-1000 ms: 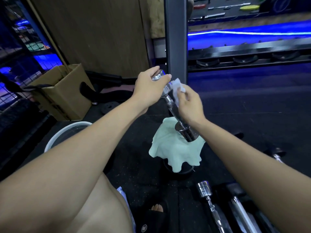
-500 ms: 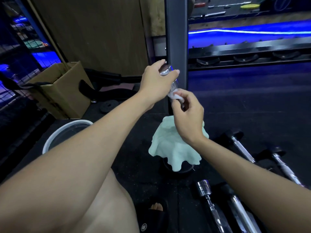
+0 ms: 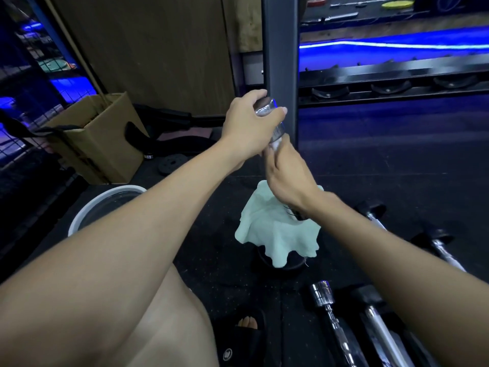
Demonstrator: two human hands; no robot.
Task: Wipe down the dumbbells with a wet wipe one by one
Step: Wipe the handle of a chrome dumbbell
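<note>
A chrome dumbbell bar point(image 3: 276, 129) stands almost upright, its lower end point(image 3: 297, 215) resting on a pale green cloth point(image 3: 277, 234). My left hand point(image 3: 251, 125) grips the bar's top end. Just below it, my right hand point(image 3: 287, 176) is wrapped round the shaft with a white wet wipe point(image 3: 275, 147) pressed against the metal; only a small bit of the wipe shows. Most of the shaft is hidden by my right hand.
Several more chrome bars lie on the black floor at the lower right point(image 3: 330, 321) and right point(image 3: 439, 247). A white-rimmed bucket point(image 3: 79, 215) and a cardboard box point(image 3: 105, 144) stand to the left. A grey rack post point(image 3: 280, 62) rises just behind the hands.
My right hand has slid down the shaft with the wipe and turned, so its back faces me. The left hand keeps hold of the top end.
</note>
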